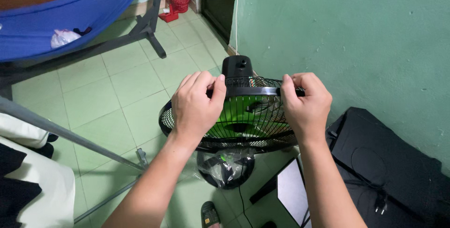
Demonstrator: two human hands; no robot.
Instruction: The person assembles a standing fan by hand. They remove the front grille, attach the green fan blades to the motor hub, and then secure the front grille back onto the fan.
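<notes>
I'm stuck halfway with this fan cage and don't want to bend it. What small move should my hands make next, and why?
Probably press evenly along the black rim band, working outward. Your left hand and right hand both pinch the upper edge of the fan's wire guard, so the sides and lower edge look unattended. Whether the top is seated cannot be seen.

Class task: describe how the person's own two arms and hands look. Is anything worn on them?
Both forearms are bare, with no sleeves in view. The left hand and right hand wear no gloves, and no rings, watch or bands show. The fingers are bare, with short nails.
</notes>
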